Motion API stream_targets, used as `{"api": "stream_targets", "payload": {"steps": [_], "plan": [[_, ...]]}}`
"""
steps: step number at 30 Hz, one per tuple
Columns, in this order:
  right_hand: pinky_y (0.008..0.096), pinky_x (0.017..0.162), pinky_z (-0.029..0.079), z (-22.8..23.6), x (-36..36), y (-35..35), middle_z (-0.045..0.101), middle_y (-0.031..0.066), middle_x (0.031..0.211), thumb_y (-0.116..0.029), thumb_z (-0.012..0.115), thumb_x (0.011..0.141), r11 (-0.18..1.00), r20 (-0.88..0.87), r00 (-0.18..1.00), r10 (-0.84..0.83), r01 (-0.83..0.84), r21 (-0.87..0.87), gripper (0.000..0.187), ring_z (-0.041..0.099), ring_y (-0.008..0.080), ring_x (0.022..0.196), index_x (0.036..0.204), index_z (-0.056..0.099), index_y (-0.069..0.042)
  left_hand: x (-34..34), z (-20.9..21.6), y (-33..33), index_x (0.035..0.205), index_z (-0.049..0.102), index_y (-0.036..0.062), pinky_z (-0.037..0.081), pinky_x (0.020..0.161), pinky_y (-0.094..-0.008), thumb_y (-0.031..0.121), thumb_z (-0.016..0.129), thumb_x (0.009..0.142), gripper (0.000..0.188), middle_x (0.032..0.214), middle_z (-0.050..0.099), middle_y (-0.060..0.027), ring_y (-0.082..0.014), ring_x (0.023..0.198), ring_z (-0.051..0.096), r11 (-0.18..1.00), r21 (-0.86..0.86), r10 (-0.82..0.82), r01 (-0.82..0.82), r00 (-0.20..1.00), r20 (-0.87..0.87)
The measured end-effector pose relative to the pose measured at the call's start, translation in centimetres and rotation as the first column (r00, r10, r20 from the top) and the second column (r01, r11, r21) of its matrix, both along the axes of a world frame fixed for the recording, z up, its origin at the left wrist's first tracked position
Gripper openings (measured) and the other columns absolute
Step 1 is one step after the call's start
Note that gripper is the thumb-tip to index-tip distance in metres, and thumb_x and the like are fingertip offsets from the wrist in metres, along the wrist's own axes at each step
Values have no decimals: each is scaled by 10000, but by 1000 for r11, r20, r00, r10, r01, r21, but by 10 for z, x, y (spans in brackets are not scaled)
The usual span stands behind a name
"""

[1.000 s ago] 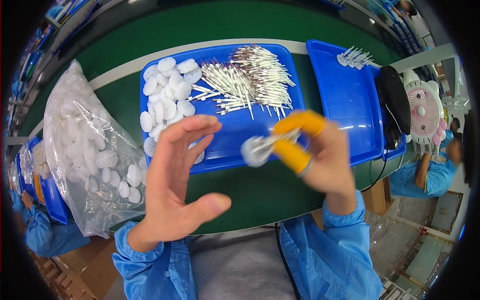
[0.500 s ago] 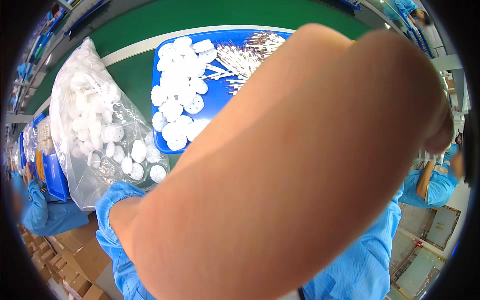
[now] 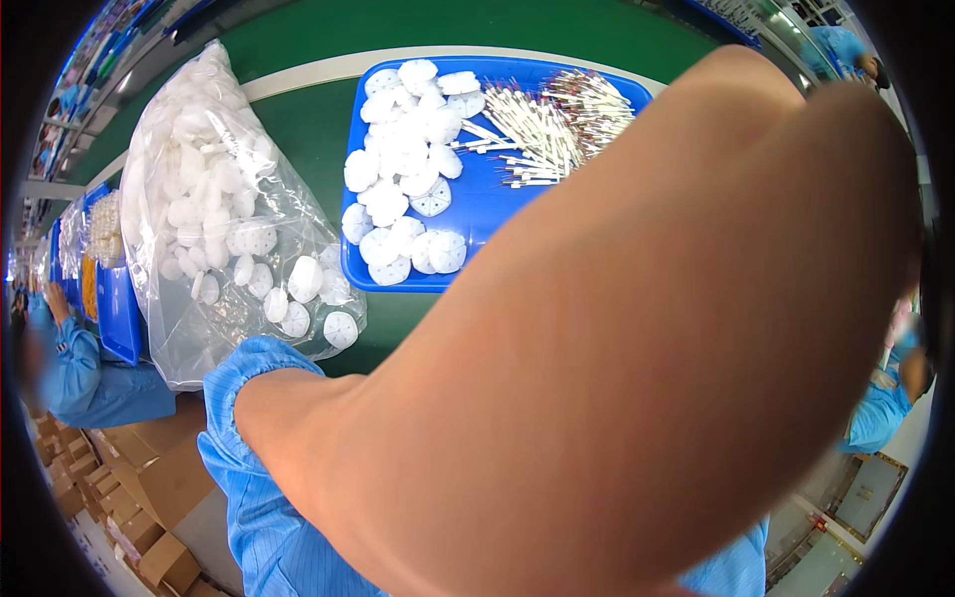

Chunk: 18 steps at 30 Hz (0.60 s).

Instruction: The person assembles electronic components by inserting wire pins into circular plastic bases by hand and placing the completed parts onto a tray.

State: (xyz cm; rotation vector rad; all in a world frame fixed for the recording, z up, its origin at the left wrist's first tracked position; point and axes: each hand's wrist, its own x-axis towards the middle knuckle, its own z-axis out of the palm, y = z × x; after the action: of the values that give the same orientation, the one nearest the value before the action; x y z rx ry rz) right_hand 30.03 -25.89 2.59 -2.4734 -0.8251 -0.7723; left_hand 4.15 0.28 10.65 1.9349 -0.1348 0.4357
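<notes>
My left hand (image 3: 637, 348) fills the middle and right of the view, very close and blurred. Its wrist comes out of a blue elastic cuff (image 3: 261, 358) at the lower left. Bent knuckles show at the upper right, but the fingertips are hidden, so what they touch cannot be made out. My right hand is out of sight. Behind the left hand lies a blue tray (image 3: 477, 214), partly covered by it. White round pieces with small holes (image 3: 403, 149) are heaped on the tray's left side. Thin white sticks with dark reddish ends (image 3: 532, 129) lie to their right.
A clear plastic bag (image 3: 189, 328) of similar white round pieces stands left of the tray on the green table (image 3: 308, 129). Co-workers in blue (image 3: 109, 388) sit at the far left and far right. Cardboard boxes (image 3: 149, 468) are stacked at the lower left.
The tray and bag have shifted right in the view, the bag also slightly up. My left hand remains raised close up, its knuckles a little farther right.
</notes>
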Motion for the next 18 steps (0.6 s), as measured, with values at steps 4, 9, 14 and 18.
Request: {"api": "stream_targets", "payload": {"steps": [4,9,14,18], "plan": [[448,868,542,-12,-74,25,699,159,1074,-46,832,800,845,-380,806,454,-525,-104,240,672,323,1027,1026,780,17,7,-6,0,1226,681,-42,547,880,-310,73,778,918,342,1036,744,-88,-180,988,696,998,43,50,-48,998,-40],[414,882,500,-24,-114,73,646,128,1027,93,786,736,738,-366,720,589,-664,-117,341,623,318,1009,1067,782,7,-11,-59,23,1096,727,-2,501,899,-414,31,733,928,171,1067,676,-129,-309,990,639,765,644,182,26,950,-254],[431,865,464,-43,-113,100,607,147,957,63,706,755,787,-263,787,558,-602,-133,97,577,318,1002,843,706,21,-26,-79,17,1080,714,-5,475,959,-446,52,753,916,177,1101,605,-150,-353,1089,586,668,741,226,60,933,-280],[434,874,460,-47,-117,105,609,149,974,72,701,746,791,-271,795,543,-592,-151,150,575,322,1013,890,703,32,-22,-84,22,1073,683,-21,488,944,-448,47,767,911,195,1086,589,-151,-354,1070,592,807,591,200,-9,945,-258]]}}
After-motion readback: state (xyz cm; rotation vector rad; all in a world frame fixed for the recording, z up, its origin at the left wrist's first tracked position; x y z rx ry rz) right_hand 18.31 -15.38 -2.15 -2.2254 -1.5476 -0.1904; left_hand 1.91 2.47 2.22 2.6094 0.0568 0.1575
